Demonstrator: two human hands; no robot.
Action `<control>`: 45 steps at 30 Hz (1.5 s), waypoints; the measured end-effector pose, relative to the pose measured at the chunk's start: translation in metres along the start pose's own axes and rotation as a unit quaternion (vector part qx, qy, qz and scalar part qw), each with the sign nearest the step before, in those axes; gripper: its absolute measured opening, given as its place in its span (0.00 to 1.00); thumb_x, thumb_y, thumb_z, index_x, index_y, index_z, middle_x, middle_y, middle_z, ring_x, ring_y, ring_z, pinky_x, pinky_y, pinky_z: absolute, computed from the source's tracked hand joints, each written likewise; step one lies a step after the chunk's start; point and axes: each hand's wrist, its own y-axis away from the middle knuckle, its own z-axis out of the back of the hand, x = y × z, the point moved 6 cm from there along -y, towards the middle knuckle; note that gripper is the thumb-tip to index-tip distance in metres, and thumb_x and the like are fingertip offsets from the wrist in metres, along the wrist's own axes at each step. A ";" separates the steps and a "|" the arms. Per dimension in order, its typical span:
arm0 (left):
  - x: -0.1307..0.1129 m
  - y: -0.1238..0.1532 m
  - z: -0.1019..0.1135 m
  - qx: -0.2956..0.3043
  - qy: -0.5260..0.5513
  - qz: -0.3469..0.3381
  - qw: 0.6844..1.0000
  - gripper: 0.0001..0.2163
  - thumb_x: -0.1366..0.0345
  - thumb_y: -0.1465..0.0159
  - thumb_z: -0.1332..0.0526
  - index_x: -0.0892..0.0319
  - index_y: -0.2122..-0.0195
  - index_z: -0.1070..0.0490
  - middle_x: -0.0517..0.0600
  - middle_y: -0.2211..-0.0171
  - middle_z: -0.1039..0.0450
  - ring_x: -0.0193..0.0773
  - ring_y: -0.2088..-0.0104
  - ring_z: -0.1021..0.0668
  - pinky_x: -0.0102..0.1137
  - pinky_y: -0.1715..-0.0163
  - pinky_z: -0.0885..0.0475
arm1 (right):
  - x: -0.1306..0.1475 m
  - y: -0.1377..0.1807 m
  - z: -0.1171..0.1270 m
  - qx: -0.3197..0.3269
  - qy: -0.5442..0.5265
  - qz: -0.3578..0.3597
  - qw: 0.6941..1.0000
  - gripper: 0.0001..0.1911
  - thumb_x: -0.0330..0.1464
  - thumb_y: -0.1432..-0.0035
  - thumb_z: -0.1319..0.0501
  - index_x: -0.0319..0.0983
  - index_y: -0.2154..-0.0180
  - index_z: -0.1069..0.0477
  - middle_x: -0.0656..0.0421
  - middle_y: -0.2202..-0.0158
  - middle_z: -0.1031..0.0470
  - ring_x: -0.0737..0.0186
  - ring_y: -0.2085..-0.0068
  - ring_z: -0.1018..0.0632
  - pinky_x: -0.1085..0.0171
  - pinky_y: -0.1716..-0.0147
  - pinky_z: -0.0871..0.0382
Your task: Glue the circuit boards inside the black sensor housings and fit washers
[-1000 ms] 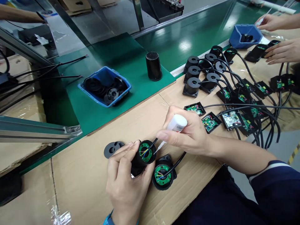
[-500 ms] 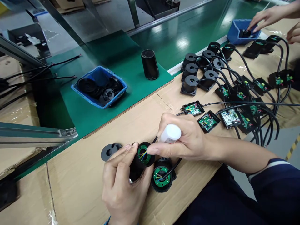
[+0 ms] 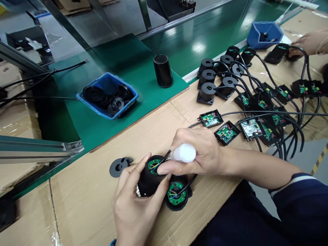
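Note:
My left hand [image 3: 137, 198] is wrapped round a black cylindrical housing [image 3: 150, 182], tilted with its mouth toward my right hand. Inside that mouth sits a round green circuit board [image 3: 153, 165] with thin coloured wires. In the fist of my right hand [image 3: 193, 150] is a white bottle [image 3: 183, 153], its base facing me. The bottle's tip is hidden at the housing's rim, behind my thumb. Beside it, touching or nearly so, stands a second black housing [image 3: 176, 194] with a green board and a cable. A dark grey notched disc [image 3: 119, 167] lies to the left.
Several capped black housings [image 3: 207, 91] stand at the right, cabled to black boxes with circuit boards [image 3: 227, 132]. On the green mat are a blue bin [image 3: 107, 114] of black parts and a black cup-like piece [image 3: 163, 70]. A co-worker's hand [image 3: 309, 42] is near another blue bin [image 3: 265, 36].
The held housing has tipped so more of its side shows, and my left fingers have shifted on it. The co-worker's hand has moved from the far blue bin to a housing.

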 end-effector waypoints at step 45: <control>0.092 -0.016 0.066 -0.009 -0.114 0.139 0.984 0.35 0.33 0.40 0.41 0.55 0.44 0.26 0.59 0.51 0.23 0.55 0.55 0.20 0.48 0.56 0.25 | -0.178 -0.074 -0.057 -0.018 -0.223 -0.390 0.893 0.10 0.22 0.41 0.37 0.39 0.59 0.32 0.58 0.57 0.23 0.66 0.58 0.23 0.61 0.49 0.28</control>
